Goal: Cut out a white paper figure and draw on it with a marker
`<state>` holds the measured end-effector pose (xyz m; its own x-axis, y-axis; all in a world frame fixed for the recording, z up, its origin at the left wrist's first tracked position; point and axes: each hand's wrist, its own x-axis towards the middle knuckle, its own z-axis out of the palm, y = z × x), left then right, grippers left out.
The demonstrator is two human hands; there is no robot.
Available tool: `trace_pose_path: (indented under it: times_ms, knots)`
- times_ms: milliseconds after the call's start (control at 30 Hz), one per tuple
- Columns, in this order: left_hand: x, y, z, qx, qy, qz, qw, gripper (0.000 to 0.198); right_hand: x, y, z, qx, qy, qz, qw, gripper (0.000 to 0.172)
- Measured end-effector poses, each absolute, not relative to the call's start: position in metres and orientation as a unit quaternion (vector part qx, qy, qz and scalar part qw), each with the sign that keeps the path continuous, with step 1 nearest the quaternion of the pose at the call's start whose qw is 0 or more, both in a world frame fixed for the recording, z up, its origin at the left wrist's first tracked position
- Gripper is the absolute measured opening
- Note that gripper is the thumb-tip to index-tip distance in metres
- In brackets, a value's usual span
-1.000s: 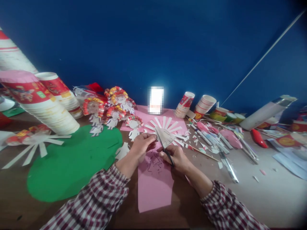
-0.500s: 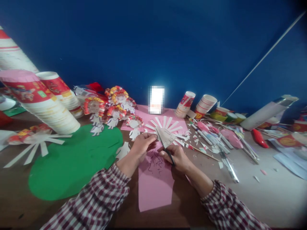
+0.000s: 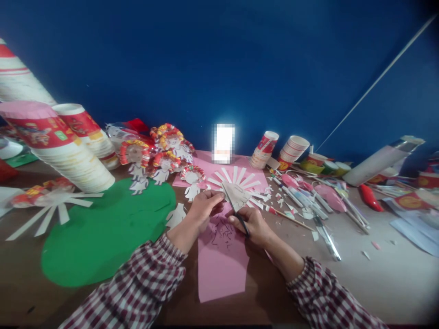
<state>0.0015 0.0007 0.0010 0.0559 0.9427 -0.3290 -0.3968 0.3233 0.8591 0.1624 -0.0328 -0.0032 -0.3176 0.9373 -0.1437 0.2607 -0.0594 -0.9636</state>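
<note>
My right hand (image 3: 254,225) is closed on a pair of scissors (image 3: 243,224) with dark handles; their blades point up and left. Along the blades lies a small white paper piece (image 3: 237,195) with drawn lines. My left hand (image 3: 205,206) pinches the left side of this piece near the blade tips, its fingertips partly hidden. Below both hands lies a pink paper sheet (image 3: 222,274) with dark pen marks. Beside my left wrist rests a white paper cutout figure (image 3: 176,214). Just behind the hands is a white paper cup bottom with strips fanned out (image 3: 235,175).
A green paper shape (image 3: 106,237) covers the left side, with cutout figures in red-yellow rings (image 3: 134,153) behind it. Paper cup stacks (image 3: 75,155) stand at left, another stack (image 3: 294,148) at back right. Markers (image 3: 303,201), scraps and a red object (image 3: 371,197) lie right.
Hands and scissors hold almost the same position. The shadow over the pen marks on the pink sheet shifts slightly; nothing is taken up or let go.
</note>
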Motion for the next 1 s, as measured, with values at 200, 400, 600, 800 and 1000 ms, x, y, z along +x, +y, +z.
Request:
trace_pose_path:
  times_ms: [200, 400, 600, 800, 1000]
  knots:
    - [0.0022, 0.0009, 0.0018, 0.273, 0.453, 0.505, 0.682, 0.028, 0.1609, -0.0331, -0.0011, -0.489, -0.598, 0.547, 0.324, 0.043]
    - [0.0019, 0.0007, 0.0051, 0.249, 0.450, 0.522, 0.680, 0.028, 0.1613, -0.0340, -0.0012, -0.484, -0.570, 0.579, 0.325, 0.043]
    - [-0.0007, 0.0042, -0.0003, 0.290, 0.443, 0.509, 0.679, 0.032, 0.1639, -0.0324, -0.0051, -0.482, -0.582, 0.574, 0.317, 0.045]
    - [-0.0007, 0.0059, -0.0034, 0.305, 0.444, 0.506, 0.673, 0.031, 0.1640, -0.0310, -0.0073, -0.476, -0.596, 0.565, 0.313, 0.043]
    - [-0.0014, 0.0043, -0.0006, 0.299, 0.438, 0.504, 0.681, 0.032, 0.1636, -0.0311, -0.0030, -0.486, -0.607, 0.548, 0.308, 0.041]
